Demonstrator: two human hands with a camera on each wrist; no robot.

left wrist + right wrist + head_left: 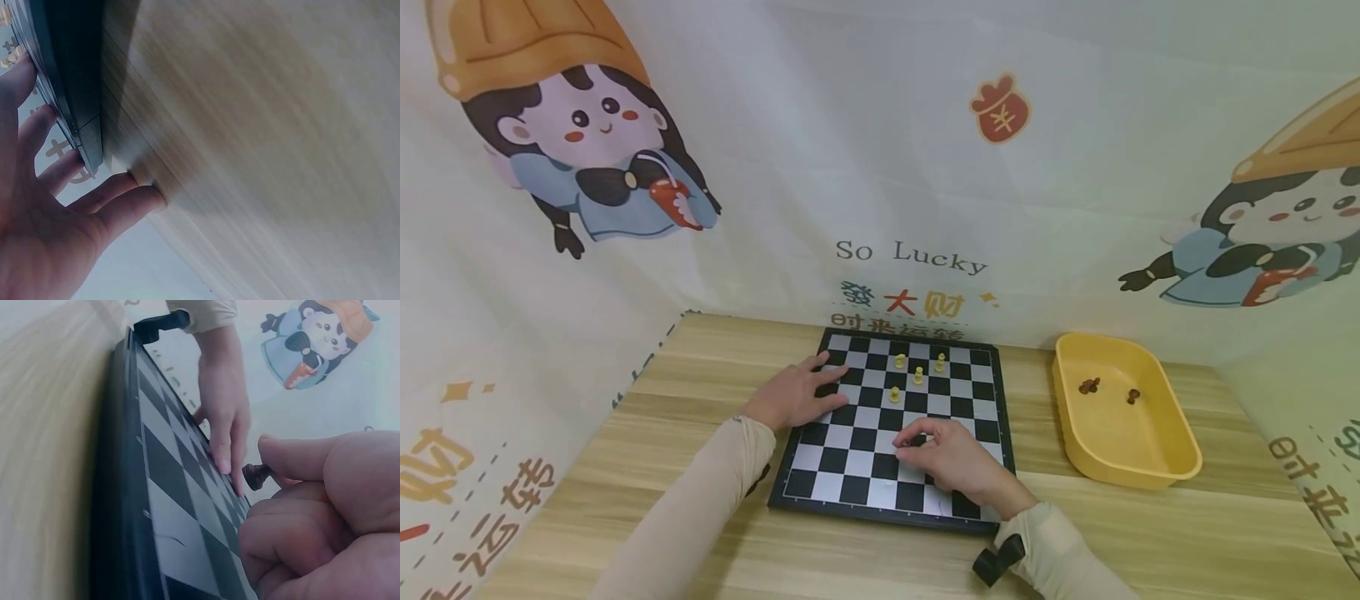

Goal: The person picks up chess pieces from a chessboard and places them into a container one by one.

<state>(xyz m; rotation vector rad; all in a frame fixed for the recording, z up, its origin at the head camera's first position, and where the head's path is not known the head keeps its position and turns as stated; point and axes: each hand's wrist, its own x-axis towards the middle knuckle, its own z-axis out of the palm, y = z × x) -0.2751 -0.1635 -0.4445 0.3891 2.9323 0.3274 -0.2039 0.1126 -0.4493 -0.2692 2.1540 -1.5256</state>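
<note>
A black-and-white checkered chessboard [860, 462] lies on the wooden table. My right hand [953, 460] is over its near half and pinches a dark brown chess piece [255, 476] between thumb and fingertips. In the right wrist view the piece's base sticks out past the fingers, which cover the rest. My left hand [792, 395] rests at the board's left edge with its fingers spread, some over the squares. The left wrist view shows other fingers [134, 206] beyond the board's side, near the tabletop. Several pale yellow chess pieces [918, 376] stand on the far half.
Right of the board stands a yellow tray [1116, 471] with a few dark pieces [1088, 386] lying inside. A printed cloth [880, 167] hangs behind the wooden table [715, 367] and along its sides. Each wrist wears a black strap [998, 560].
</note>
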